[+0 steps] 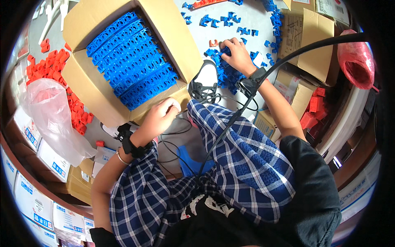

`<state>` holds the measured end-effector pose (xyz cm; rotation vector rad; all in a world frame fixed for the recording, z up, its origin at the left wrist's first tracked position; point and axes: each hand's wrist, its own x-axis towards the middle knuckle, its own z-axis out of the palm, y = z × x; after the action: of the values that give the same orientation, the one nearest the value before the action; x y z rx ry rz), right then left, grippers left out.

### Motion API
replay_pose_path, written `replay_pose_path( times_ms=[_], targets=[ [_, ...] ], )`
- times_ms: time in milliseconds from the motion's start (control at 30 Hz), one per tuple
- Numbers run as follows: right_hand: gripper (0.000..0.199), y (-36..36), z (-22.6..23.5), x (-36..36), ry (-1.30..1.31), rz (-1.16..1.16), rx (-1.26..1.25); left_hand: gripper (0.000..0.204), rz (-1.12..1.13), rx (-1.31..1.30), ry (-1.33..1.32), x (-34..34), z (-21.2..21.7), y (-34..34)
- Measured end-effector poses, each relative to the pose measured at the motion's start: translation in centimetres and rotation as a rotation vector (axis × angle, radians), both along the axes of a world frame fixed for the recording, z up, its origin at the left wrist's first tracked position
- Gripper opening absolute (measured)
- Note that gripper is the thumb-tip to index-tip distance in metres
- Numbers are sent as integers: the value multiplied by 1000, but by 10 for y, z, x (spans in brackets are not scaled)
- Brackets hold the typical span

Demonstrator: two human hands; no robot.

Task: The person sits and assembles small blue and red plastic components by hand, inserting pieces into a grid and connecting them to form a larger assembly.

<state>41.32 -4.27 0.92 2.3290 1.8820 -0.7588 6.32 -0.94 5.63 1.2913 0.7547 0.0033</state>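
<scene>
An open cardboard box (173,35) stands in front of me, tilted, with several long rows of blue plastic clips (127,57) packed side by side in it. My left hand (161,118) is at the box's near edge, its fingers curled closed; whatever they may hold is hidden. To the right, my right hand (238,56) reaches down into a pile of loose blue clips (226,76). Its thumb and fingers close round a blue clip (226,51), partly covered by the hand. An orange clip (213,43) lies just beyond the pile.
Red pipe fittings (76,109) lie heaped left of the box, beside a clear plastic bag (53,123). A black cable (284,61) crosses over my right forearm. More cardboard boxes (317,31) and a pink plastic film roll (356,57) stand at the right. My shoe (204,80) touches the box's side.
</scene>
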Motion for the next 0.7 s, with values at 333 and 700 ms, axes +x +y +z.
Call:
replay_pose_path(
  times_ms=[333,700],
  targets=[
    [31,16,24,-10,-23,-103,-111,12,-167,-95,2,16,5,16],
    [34,35,27,10,129,-2,-129,16,-359,-513,-70,24,17,60]
  ],
)
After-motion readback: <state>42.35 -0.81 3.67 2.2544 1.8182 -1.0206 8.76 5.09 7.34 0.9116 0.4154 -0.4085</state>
